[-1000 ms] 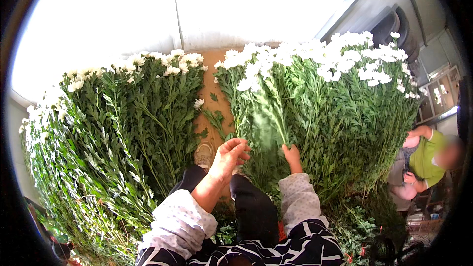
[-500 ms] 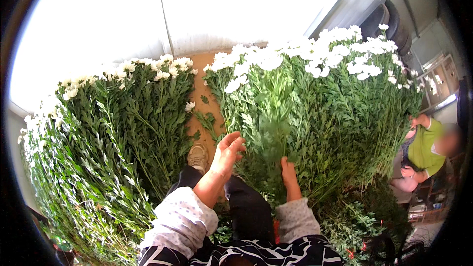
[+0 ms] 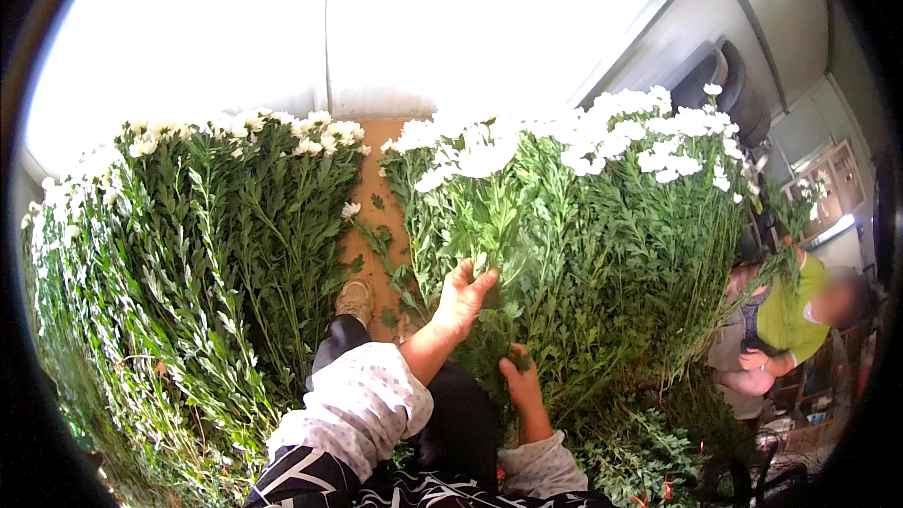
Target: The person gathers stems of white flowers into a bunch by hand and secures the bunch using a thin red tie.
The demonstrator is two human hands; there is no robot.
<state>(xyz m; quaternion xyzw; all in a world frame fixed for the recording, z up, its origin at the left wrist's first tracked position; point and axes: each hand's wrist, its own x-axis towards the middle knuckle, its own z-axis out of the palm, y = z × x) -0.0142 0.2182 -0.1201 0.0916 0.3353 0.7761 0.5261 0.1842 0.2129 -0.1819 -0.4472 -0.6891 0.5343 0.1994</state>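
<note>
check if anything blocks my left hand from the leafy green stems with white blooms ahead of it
Nothing visible stands between your bare left hand and the leafy green stems with white blooms: it overlaps them in view, though exact contact is unclear. Your bare right hand is lower, to the right, not between.

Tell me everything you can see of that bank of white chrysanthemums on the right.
The bank of white chrysanthemums is a dense mass of long green stems with lobed leaves and white flower heads along its far edge, some washed out by glare. Stems run toward the near side. A tan strip borders its left side. At its left part, the right hand holds leafy stems; the left hand is farther forward, grip unclear.
</note>
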